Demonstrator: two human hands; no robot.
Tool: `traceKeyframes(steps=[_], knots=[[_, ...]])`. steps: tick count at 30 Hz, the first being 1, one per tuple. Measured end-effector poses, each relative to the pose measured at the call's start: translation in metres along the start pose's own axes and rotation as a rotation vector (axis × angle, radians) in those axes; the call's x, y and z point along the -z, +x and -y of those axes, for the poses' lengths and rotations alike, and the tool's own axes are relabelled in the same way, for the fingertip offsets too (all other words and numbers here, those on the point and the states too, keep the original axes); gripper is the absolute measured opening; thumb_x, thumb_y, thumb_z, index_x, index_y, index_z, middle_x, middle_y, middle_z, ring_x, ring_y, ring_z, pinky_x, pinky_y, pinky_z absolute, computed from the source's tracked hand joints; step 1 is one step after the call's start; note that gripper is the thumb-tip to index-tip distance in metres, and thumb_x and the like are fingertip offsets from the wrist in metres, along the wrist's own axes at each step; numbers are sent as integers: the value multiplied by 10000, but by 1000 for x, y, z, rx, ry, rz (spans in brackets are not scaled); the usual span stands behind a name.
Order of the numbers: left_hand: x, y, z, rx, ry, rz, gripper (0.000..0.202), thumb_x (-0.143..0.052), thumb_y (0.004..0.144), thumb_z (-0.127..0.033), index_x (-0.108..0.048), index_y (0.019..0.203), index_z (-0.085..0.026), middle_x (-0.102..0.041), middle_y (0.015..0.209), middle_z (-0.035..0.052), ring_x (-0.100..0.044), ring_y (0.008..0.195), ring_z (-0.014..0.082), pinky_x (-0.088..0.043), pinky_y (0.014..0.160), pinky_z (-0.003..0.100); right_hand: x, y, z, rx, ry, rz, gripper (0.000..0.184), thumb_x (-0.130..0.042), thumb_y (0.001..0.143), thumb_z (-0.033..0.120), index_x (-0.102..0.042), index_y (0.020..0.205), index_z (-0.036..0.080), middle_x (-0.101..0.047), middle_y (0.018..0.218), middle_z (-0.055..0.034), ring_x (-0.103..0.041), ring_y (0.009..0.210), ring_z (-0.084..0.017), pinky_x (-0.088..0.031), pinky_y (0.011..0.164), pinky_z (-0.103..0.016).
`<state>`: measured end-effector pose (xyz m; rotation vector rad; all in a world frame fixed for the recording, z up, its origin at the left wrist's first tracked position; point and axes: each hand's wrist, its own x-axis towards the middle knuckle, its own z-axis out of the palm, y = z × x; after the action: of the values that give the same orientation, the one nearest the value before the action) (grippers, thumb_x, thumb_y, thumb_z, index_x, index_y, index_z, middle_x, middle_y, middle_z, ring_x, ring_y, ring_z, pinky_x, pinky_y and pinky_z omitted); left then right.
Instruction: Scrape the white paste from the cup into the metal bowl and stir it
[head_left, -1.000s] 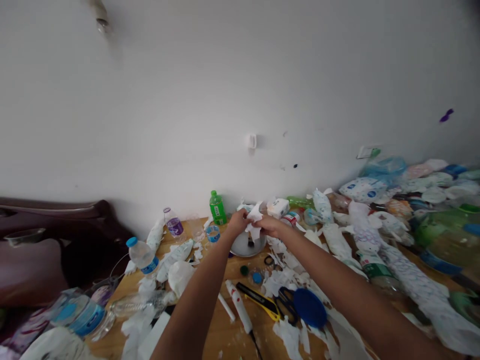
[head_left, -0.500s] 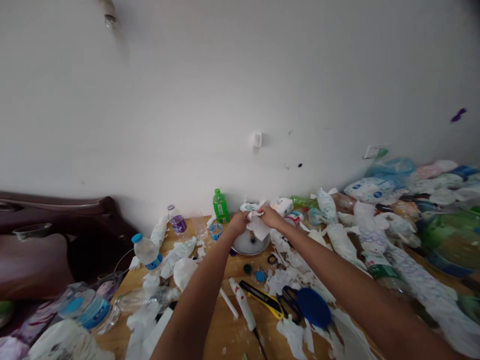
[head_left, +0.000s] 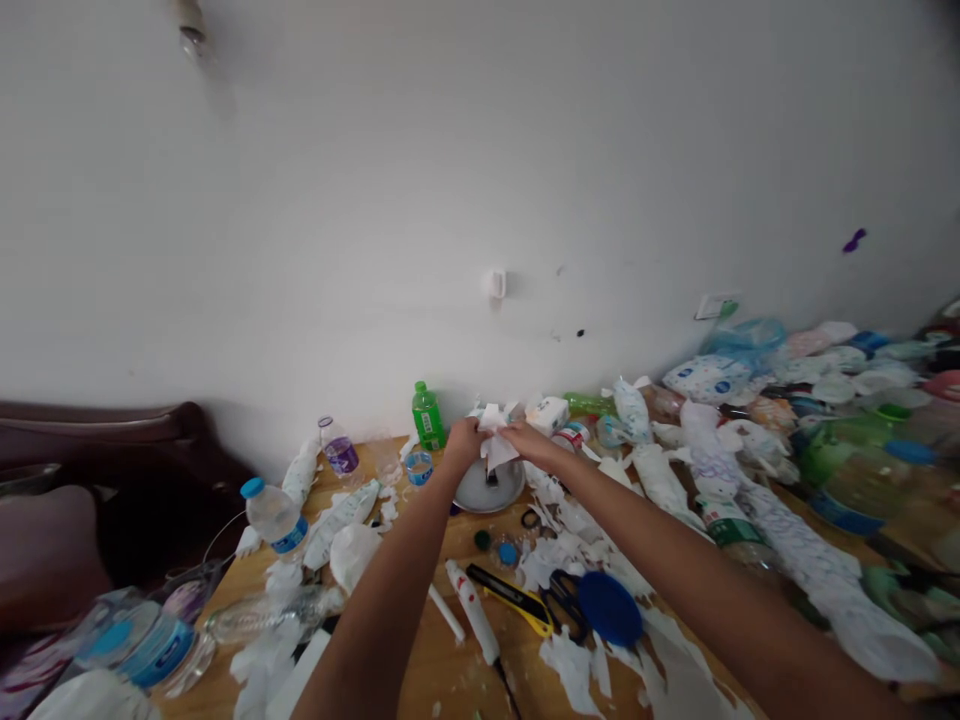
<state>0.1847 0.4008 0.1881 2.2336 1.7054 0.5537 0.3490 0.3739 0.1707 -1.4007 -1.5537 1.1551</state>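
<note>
Both my arms reach far across a cluttered wooden table (head_left: 450, 660). My left hand (head_left: 463, 441) and my right hand (head_left: 523, 439) are closed on the same white sheet of tissue paper (head_left: 495, 445), pinching it from either side. The paper hangs above a shallow metal dish (head_left: 487, 489) with a small dark thing in it. A green bottle (head_left: 427, 416) stands just left of my left hand, by the wall.
Torn white paper scraps (head_left: 570, 545) litter the table. Nearer me lie a yellow utility knife (head_left: 514, 597), black scissors (head_left: 562, 595), a blue round lid (head_left: 610, 609) and a white tube (head_left: 471, 595). Water bottles (head_left: 270, 515) lie at left; paper-wrapped bottles (head_left: 750, 480) pile up at right.
My hands stay closed on the tissue paper over the dish, shifting it slightly; the sheet now hangs lower between them. The camera has swung a little.
</note>
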Motion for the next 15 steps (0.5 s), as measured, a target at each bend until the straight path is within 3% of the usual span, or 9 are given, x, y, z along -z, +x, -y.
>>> traceKeyframes(steps=[2,6,15], knots=[[6,0,-1,5,0,-14,223,-661,945,-341,-640,864,-134,-662,879,28,-634,859,173,-530,853,373,4,-3,3,44,-12,25,223,-467,911,206,-676,972,162,-740,937,-75,-692,845,-182,-570,735,-281],[19,-1,-4,-2,-7,-18,229,-673,932,-351,-640,860,-136,-653,854,20,-615,804,160,-523,812,348,7,-6,3,144,-92,39,242,-625,738,74,-705,942,175,-750,966,-42,-672,947,-210,-545,882,-319],[22,-10,-16,18,46,-17,211,-687,924,-342,-653,912,-134,-672,912,35,-639,876,178,-533,858,377,-13,-11,0,191,-252,-1,138,-772,750,183,-696,860,152,-744,882,-104,-676,906,-256,-531,819,-326]])
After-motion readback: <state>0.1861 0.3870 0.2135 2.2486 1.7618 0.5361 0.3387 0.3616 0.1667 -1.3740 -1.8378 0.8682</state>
